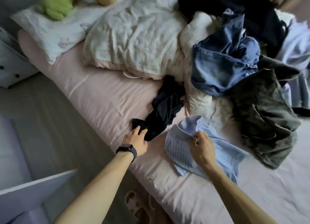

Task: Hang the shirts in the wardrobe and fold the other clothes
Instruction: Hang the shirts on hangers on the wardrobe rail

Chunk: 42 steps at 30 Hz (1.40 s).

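On the bed, near its front edge: left hand [136, 138] grips the lower end of a black garment [166, 106], fingers curled into the cloth. Right hand [201, 145] pinches the striped blue shirt [181, 150] just below its collar, thumb and fingers pressed together on the fabric. Shirt lies crumpled on the pink sheet [94, 93], just beside the black garment. Behind them: pile with jeans [221, 62] and an olive garment [261, 123], partly on a white duvet [134, 39]. Black band [127, 150] on left wrist.
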### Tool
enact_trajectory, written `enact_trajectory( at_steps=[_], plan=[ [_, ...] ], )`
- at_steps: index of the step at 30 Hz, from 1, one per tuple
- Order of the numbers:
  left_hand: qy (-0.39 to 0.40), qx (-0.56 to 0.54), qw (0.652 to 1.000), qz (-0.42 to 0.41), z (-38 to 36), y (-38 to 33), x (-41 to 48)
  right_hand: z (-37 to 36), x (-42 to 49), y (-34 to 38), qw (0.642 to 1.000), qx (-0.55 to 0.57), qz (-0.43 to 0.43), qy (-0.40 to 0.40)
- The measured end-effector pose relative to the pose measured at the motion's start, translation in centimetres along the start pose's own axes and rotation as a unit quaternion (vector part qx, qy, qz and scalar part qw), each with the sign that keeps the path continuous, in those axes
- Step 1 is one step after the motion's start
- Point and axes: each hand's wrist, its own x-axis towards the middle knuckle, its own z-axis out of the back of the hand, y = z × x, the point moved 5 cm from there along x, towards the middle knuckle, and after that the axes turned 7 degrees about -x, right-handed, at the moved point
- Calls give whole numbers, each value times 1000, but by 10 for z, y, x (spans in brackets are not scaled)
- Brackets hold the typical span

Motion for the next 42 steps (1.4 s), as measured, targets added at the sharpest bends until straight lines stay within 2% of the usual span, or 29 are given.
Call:
enact_trajectory(
  at_steps=[3,7,12,15,19,25,28,30,32,34,36,38,42],
  plan=[
    [-42,-47,998,-32,49,-16,-41,62,-32,41,993,30,90,-64],
    [-94,-93,988,-76,112,-29,-112,126,-74,108,981,41,168,-84],
    [-187,-173,956,-147,211,-39,-236,217,-138,230,930,26,349,-111],
    [-243,-283,915,-153,268,-27,-294,258,-169,295,892,11,437,-116],
    [-285,-423,854,-102,301,33,-349,279,-209,358,831,11,544,-118],
    [-327,-584,742,40,274,154,-416,260,-264,425,729,2,675,-113],
    [-329,-636,692,88,251,195,-435,245,-279,446,692,6,712,-124],
    [-326,-610,713,117,234,213,-443,233,-281,454,682,10,722,-119],
    [-306,-551,760,161,207,232,-451,216,-281,461,675,11,729,-111],
    [-295,-495,797,181,182,247,-454,198,-272,464,687,2,720,-99],
    [-310,-441,818,203,163,260,-463,179,-253,461,721,-21,689,-67],
    [-336,-388,820,251,148,270,-481,155,-229,457,753,-83,652,-23],
    [-377,-320,809,317,131,278,-520,115,-205,452,772,-221,591,75]
  ],
)
